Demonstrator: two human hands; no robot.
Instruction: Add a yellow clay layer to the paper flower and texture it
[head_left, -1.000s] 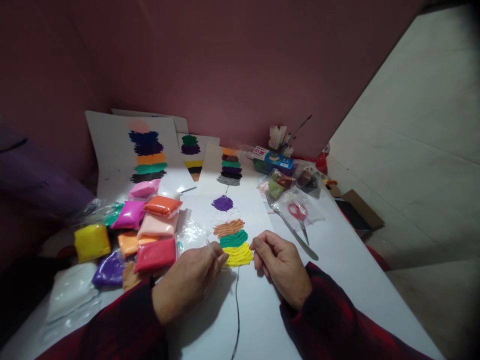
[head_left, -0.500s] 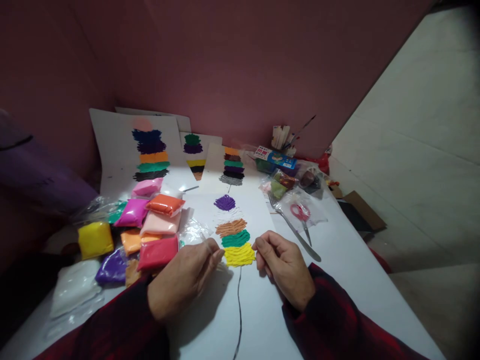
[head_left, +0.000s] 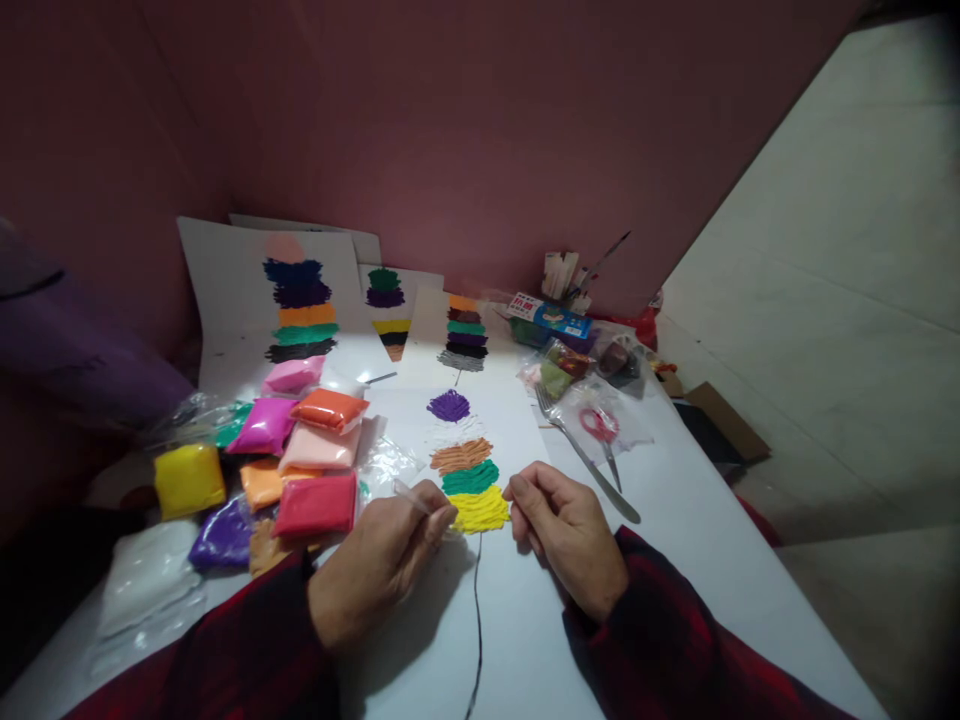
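Centrally, head view: the left hand pinches a thin clear stick whose tip meets the yellow clay band, lowest of the coloured bands on the white sheet. The right hand, fingers curled together, rests just beside that band. Clay packets lie left.

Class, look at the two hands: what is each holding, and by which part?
The left hand pinches a thin clear stick near its lower end. The right hand holds nothing visible, fingertips at the yellow clay band.
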